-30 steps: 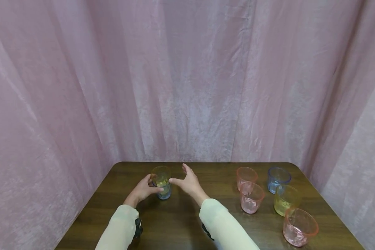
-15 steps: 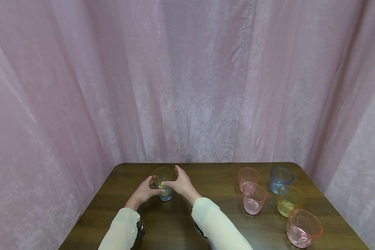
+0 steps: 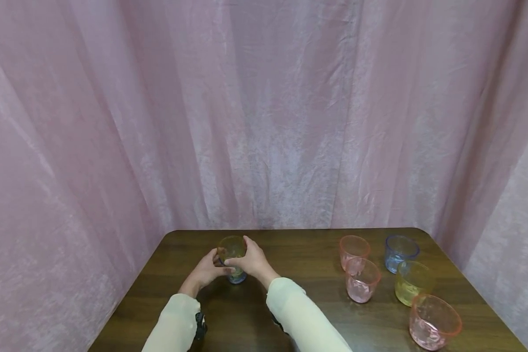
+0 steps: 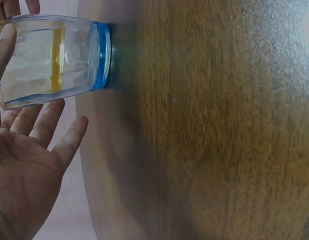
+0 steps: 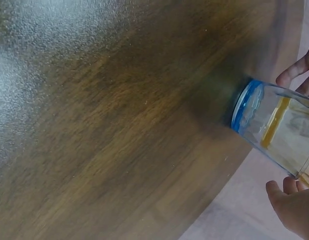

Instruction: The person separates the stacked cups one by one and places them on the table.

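Observation:
A clear yellow cup [image 3: 232, 246] sits partly inside a blue cup [image 3: 236, 279], both upright at the table's left side. My left hand [image 3: 204, 272] holds the blue cup from the left, its thumb in front and fingertips behind; in the left wrist view its outer fingers [image 4: 69, 137] stand apart from the wall. From the right, my right hand [image 3: 254, 260] grips the yellow cup near its rim, thumb across the front. Both wrist views show the blue cup's base [image 4: 102, 55] close to the tabletop; whether it touches is unclear.
On the brown wooden table [image 3: 317, 293], to the right, stand several cups: pink ones [image 3: 354, 248] [image 3: 362, 281] [image 3: 432, 320], a blue cup [image 3: 400, 254] and a yellow cup [image 3: 411, 283]. A pink curtain [image 3: 264, 122] hangs behind the table's far edge.
My right hand has moved left from beside the stack and now grips the yellow cup. The left hand keeps its hold. The whole view has shifted slightly.

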Tool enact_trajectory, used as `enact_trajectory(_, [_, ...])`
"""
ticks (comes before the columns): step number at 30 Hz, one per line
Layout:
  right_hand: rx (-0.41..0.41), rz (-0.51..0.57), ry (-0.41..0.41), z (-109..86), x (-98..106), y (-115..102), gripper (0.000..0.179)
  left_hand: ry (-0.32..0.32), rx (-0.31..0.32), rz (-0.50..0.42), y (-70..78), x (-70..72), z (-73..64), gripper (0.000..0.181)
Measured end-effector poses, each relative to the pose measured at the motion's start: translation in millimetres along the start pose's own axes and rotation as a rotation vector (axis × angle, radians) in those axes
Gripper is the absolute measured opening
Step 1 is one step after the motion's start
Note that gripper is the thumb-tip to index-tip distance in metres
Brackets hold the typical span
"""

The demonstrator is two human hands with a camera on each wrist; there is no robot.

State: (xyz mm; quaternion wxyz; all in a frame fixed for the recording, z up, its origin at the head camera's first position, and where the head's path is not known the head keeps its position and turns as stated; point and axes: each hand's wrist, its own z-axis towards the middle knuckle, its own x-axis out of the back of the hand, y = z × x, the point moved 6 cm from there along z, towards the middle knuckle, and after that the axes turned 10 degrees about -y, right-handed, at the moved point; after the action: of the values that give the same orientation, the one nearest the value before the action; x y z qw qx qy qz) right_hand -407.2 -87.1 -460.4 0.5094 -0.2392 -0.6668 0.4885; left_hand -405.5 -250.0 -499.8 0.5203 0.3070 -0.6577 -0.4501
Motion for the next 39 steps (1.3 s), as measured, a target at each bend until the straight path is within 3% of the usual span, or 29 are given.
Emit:
enact_trajectory(9, [0.036, -0.015, 0.009, 4.0, 2.1, -2.6, 0.094, 0.003, 0.002, -0.025, -1.7, 0.5, 1.0, 0.087])
enact_trajectory(18, [0.042, -0.017, 0.035, -0.4, 1.3, -3.6, 0.092, 0.002, -0.002, -0.023, -1.3, -0.4, -0.6, 0.078])
enact_trajectory(26, [0.018, -0.032, 0.057, -2.4, 4.4, -4.3, 0.089, -0.028, -0.06, -0.021, 2.3, -3.8, -0.5, 0.069])
enact_trajectory(34, [0.034, -0.035, 0.084, -2.4, 5.3, -6.3, 0.091, -0.054, -0.059, -0.077, 5.6, -7.4, 0.4, 0.079])
enact_trajectory(39, [0.046, -0.034, 0.097, -2.5, 2.1, -6.0, 0.093, -0.037, -0.062, -0.038, 6.5, -8.9, -0.1, 0.078])
